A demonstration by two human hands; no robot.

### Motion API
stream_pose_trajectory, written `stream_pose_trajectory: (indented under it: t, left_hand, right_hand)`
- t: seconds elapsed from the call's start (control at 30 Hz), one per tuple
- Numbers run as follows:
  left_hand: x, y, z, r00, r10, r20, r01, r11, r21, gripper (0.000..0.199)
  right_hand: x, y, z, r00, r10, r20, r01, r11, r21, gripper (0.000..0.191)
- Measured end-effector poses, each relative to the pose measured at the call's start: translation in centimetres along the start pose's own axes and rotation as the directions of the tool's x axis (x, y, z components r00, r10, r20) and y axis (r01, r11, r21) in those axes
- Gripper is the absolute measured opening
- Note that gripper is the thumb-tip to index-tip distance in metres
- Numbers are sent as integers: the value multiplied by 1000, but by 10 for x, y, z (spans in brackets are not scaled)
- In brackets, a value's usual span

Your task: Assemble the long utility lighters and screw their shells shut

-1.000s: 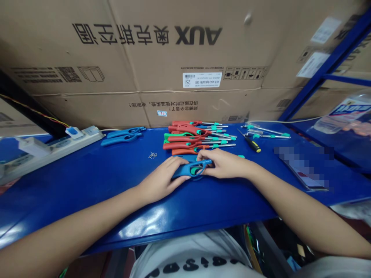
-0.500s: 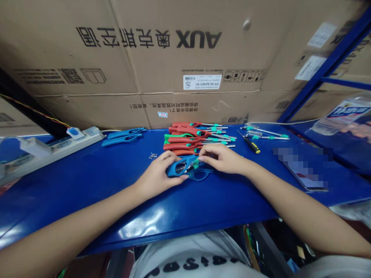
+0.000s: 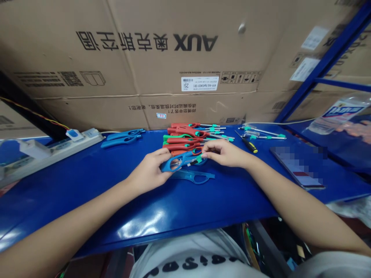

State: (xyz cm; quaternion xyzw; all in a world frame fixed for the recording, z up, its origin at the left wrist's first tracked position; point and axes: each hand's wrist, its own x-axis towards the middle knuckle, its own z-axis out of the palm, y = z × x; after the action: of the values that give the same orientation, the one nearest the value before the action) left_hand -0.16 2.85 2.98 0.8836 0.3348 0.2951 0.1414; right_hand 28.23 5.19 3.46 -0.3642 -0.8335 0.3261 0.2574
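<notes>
- the counter (image 3: 174,212) before the carton (image 3: 130,77)
- the lighters (image 3: 185,146) on the counter, centre back
- one shell (image 3: 185,175) before the lighters
- two handles (image 3: 121,140) left of the lighters
- the power strip (image 3: 58,154) left of the handles
- the screwdriver (image 3: 249,145) right of the lighters
- the phone (image 3: 297,170) before and right of the screwdriver
</notes>
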Motion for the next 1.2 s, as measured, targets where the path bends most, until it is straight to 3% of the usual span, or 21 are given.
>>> stream_pose_trajectory:
  t: [0.17,0.27,0.43,0.53,0.7,0.87,1.0,1.2]
  left_hand:
    - [3,-12,-9,991,-107,-82,110,994,22,23]
    - [6,-13,-10,961,-242,-136,227,967,-120,29]
    - [6,9,6,901,-423,98,411,757,-508,37]
    - [2,19,17,894,-405,193,434,670,-602,41]
    - [0,18,25,966,-243,87,249,790,-560,30]
    - [1,21,25,958,-267,104,280,791,-544,28]
    - [2,24,23,953,-302,26,269,803,-532,25]
    - [-1,22,24,970,-240,31,228,865,-446,26]
  right_hand:
    - [-2,8,-15,992,45,-122,-45,999,5,28]
    - [-3,7,-21,970,96,-223,-80,993,81,34]
    - [-1,-16,3,991,41,-131,0,953,302,34]
    - [0,-27,23,993,-40,-107,71,952,298,29]
    - [-1,-29,31,996,-8,85,-20,948,318,21]
    - [-2,-26,17,991,17,136,-56,956,288,19]
    - [-2,-24,12,990,10,144,-53,952,301,23]
    - [-3,-29,9,964,8,267,-80,962,260,26]
